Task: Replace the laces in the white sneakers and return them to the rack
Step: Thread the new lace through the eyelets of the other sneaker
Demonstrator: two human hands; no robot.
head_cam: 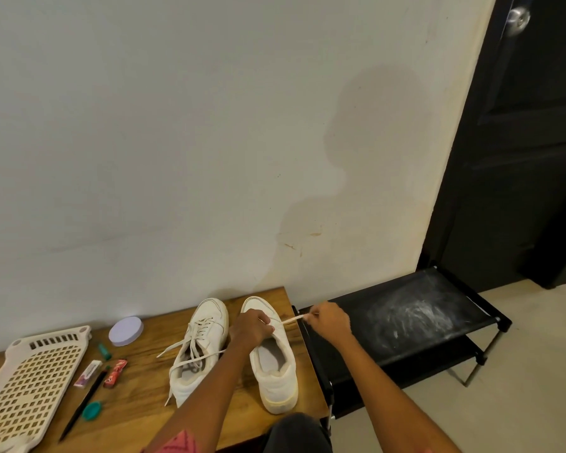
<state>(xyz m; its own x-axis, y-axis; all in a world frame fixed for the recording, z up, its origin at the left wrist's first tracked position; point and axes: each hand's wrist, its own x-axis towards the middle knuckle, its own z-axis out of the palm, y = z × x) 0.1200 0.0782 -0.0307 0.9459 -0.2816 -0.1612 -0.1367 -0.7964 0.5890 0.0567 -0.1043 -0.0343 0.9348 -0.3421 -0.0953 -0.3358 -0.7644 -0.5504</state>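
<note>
While both sneakers sit side by side on the table [138, 397], the left hand [250, 330] rests curled on the right sneaker [270, 354], pinching a lace [291, 319]. Right hand [329, 323] pinches that lace's other end, stretched out toward the black rack [406, 318]. Left sneaker [198, 348] is laced, ends loose. Basket [30, 384] and a lid [126, 331] further left.

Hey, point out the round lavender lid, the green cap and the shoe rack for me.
round lavender lid [126, 331]: head view, middle of its flat top.
green cap [91, 410]: head view, centre of the cap.
shoe rack [406, 317]: head view, dusty top shelf fabric.
</note>
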